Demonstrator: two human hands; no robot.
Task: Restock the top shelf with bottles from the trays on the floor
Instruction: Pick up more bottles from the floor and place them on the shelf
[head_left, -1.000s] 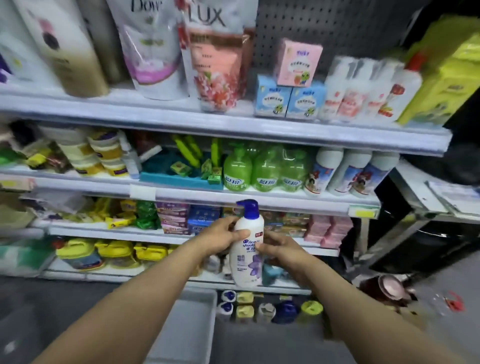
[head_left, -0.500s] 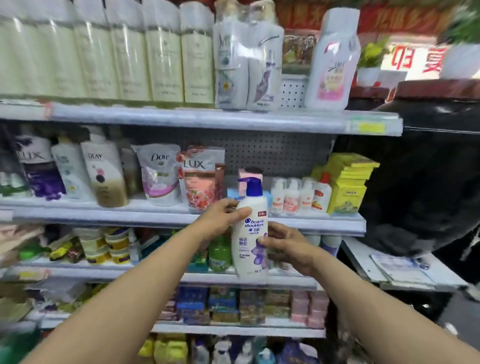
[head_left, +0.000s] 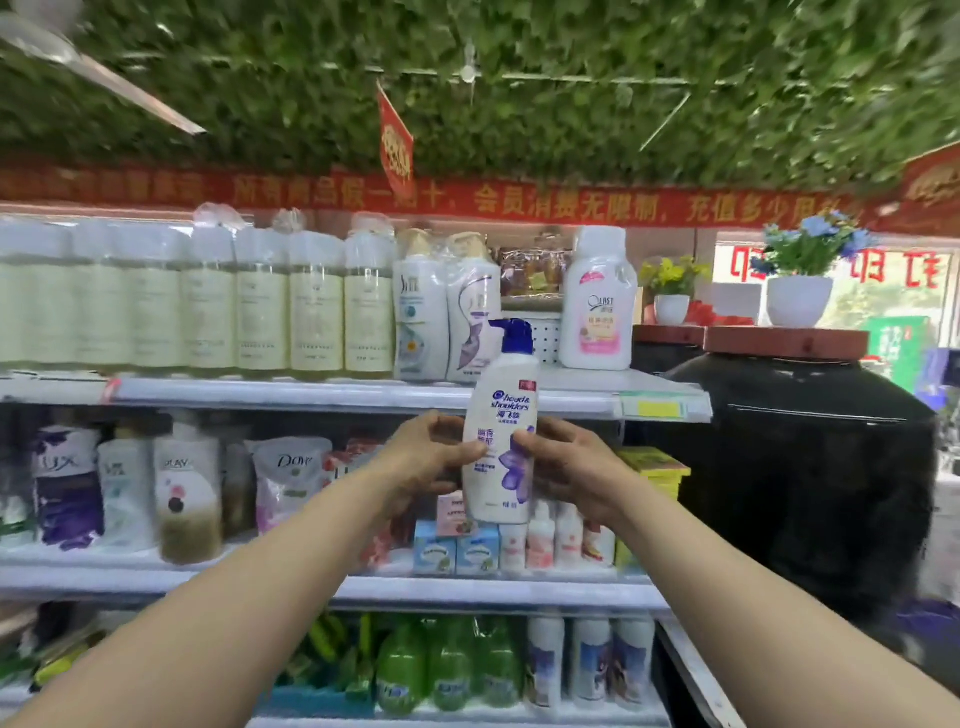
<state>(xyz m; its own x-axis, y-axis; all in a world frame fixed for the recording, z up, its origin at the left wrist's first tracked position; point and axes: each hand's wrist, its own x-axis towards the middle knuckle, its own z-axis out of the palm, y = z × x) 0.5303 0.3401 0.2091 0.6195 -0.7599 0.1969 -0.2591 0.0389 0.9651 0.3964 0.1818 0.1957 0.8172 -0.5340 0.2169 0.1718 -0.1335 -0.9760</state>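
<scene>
The top shelf (head_left: 571, 402) runs across at about bottle height, packed along its left and middle with pale bottles (head_left: 260, 306), a pink-labelled white bottle (head_left: 597, 306) near its right end. In front of its front edge the shampoo bottle (head_left: 501, 431) stands upright in the air, blue pump uppermost. The left hand (head_left: 426, 457) and right hand (head_left: 574, 462) clasp its lower half from either side, fingers curled around it.

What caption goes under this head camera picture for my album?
Both hands, left hand and right hand, hold a white blue-capped shampoo bottle before the top shelf.
</scene>
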